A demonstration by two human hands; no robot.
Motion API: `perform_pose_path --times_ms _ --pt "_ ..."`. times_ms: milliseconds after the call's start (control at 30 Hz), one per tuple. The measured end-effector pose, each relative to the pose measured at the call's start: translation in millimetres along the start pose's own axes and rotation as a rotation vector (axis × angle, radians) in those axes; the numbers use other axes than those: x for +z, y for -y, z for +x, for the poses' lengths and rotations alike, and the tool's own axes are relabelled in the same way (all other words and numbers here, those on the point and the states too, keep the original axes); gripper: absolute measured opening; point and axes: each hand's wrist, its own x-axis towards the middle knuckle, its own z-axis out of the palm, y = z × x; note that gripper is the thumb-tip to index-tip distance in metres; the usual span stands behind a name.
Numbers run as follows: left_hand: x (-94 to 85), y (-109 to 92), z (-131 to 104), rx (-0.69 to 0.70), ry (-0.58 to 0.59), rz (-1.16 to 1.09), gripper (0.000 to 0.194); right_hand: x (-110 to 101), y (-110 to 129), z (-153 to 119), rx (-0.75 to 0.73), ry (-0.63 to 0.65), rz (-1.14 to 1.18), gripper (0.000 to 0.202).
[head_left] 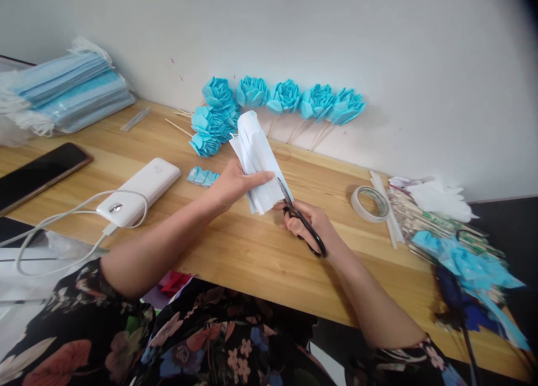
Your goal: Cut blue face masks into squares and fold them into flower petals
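My left hand (241,180) grips a folded bundle of white and pale blue sheet material (259,161), thumb lying across its front. Black-handled scissors (303,222) are in my right hand (309,221), their blades up against the bundle's lower right edge. Whether the blades are cutting into it, I cannot tell. Both hands are raised over the wooden table. Behind the bundle, several blue handmade flowers on thin sticks (284,96) lean on the wall or lie on the table. Near my left wrist lies a small strip of folded blue pieces (202,176).
At left are a stack of blue face masks (71,89), a phone (42,173) and a white power bank (140,190) with a looping cable (54,218). At right lie a tape roll (370,204), wrapped sticks (441,212), a white glove (441,198) and blue scraps (462,257).
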Motion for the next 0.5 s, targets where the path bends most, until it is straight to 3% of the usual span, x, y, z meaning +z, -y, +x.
perform_pose_path --times_ms 133,500 --pt "1.2 -1.0 -1.3 -0.018 0.065 0.005 0.045 -0.7 -4.7 0.6 -0.006 -0.004 -0.012 0.066" --pt "-2.6 -2.1 -0.2 -0.039 0.105 0.020 0.044 -0.7 -11.6 0.6 0.017 -0.054 -0.012 0.055"
